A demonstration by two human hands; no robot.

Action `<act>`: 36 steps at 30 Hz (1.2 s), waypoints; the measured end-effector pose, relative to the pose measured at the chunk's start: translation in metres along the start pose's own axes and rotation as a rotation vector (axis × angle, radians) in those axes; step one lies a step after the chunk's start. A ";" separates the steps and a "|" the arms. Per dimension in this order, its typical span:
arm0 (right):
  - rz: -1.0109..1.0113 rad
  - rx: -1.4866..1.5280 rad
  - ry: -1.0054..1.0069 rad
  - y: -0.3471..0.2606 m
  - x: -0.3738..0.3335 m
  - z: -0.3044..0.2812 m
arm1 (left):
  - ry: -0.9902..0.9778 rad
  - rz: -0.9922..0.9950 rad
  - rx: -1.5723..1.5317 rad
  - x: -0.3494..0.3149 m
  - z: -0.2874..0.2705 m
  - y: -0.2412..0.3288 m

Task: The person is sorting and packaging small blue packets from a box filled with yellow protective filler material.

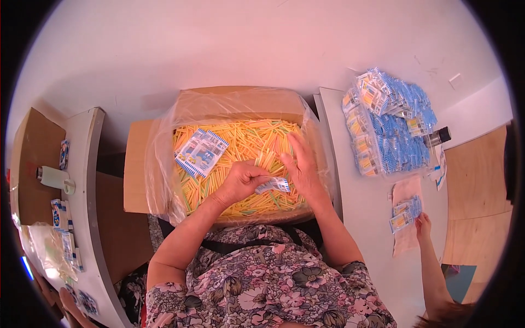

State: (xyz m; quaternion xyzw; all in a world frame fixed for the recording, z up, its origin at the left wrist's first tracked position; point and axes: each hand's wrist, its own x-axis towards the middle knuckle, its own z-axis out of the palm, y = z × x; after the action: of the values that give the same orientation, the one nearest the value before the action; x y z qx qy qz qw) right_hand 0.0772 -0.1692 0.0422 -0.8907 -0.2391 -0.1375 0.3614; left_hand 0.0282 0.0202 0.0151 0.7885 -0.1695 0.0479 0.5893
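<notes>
Head view: my left hand (239,180) pinches a small packet (278,185) between narrowed fingers, above the yellow sticks (240,138) in the cardboard box (138,169); my right hand (306,172), fingers wide, stands just beside it.

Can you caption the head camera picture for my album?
A left hand holds a small packet over a box of colourful sticks.

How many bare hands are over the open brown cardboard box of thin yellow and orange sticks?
2: the left hand pinches a blue-and-white plastic packet; the right hand is just right of it, toward the cardboard box's right side. None appears hidden.
</notes>
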 end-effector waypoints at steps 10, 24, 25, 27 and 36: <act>0.183 0.195 -0.217 -0.037 0.010 0.005 | -0.006 0.127 0.051 0.000 0.010 -0.007; 0.290 0.329 -0.522 -0.005 -0.024 -0.015 | 0.028 -0.364 -0.629 0.003 -0.019 0.007; 0.289 0.331 -0.526 -0.006 -0.035 -0.013 | 0.014 -0.343 -0.648 0.005 -0.016 0.004; -0.029 0.006 -0.554 -0.007 -0.048 -0.007 | 0.039 -0.360 -0.692 0.006 -0.013 0.005; 0.185 0.215 -0.487 -0.008 -0.044 -0.022 | 0.038 -0.273 -0.480 -0.002 -0.012 -0.012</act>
State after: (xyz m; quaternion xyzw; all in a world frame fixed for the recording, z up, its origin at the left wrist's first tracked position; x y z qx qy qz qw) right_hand 0.0341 -0.1944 0.0442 -0.8721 -0.2498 0.1403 0.3968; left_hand 0.0317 0.0354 0.0072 0.6407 -0.0570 -0.0586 0.7634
